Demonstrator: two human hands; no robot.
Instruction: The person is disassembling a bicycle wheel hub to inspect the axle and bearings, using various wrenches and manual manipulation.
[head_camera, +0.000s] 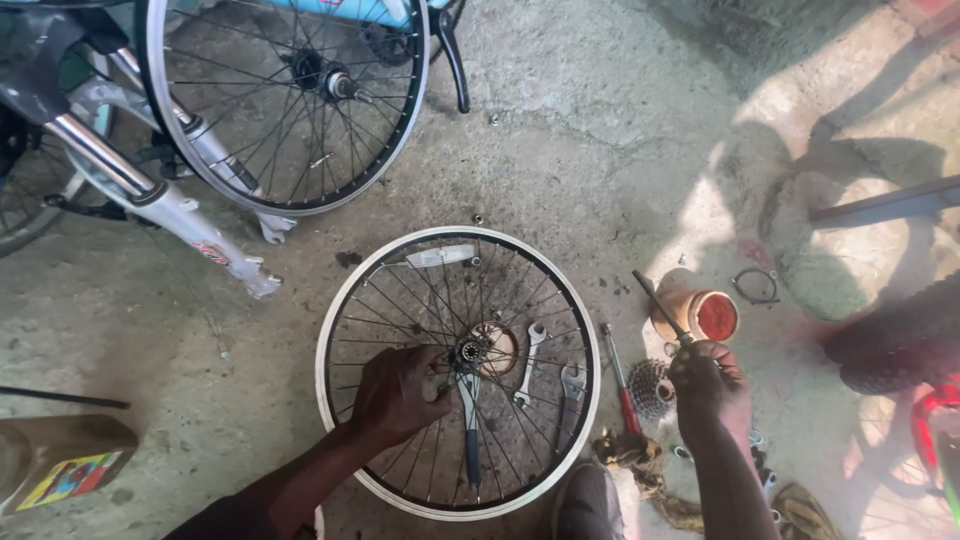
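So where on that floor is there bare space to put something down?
Bare concrete lies left of the loose wheel, below the fork, and above the orange tub. It is crowded between the wheel and the right hand: screwdriver, cassette, rags.

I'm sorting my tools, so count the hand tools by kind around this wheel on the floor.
Wrenches lying inside the wheel rim: 3
Red-handled screwdriver: 1
Thin tool in the right hand: 1
Total: 5

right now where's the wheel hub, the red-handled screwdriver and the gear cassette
wheel hub (470, 352), head view, on its metal centre
red-handled screwdriver (629, 410), head view, on the red handle
gear cassette (648, 388), head view, on its toothed rings
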